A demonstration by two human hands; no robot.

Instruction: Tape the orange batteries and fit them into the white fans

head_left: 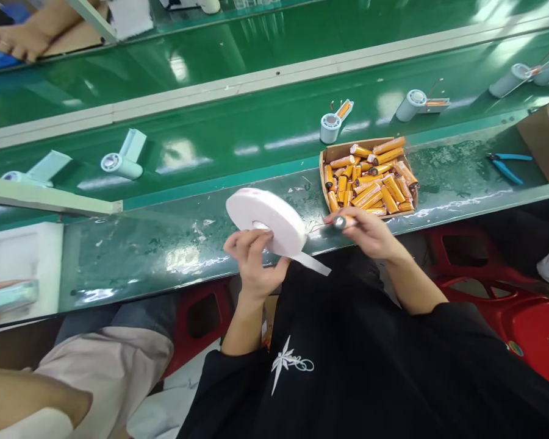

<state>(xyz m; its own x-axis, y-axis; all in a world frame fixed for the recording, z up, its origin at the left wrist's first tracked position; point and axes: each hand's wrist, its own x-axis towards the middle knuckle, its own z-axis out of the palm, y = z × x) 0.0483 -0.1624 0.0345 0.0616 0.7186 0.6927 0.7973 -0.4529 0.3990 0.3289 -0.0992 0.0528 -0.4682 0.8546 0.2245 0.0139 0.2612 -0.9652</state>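
My left hand (256, 259) is closed around the lower side of a large roll of white tape (281, 216), its fingertips at the core hole. A short tape end (313, 263) hangs loose from the roll's lower right. In my right hand (370, 231) is a battery cell (344, 222) with an orange wrap and a dark end, gripped by the fingers. Thin wires (320, 225) run from it toward the roll. Just beyond this hand stands a cardboard box (324, 174) heaped with orange-wrapped battery cells (370, 183).
Pale blue device housings (330, 128) stand on the green conveyor belt (238, 128) behind the ledge. Blue-handled pliers (507, 166) and another cardboard box (542, 140) lie at right. A co-worker's hand holds a pale housing (11, 297) at left. Red stools (531, 329) flank me.
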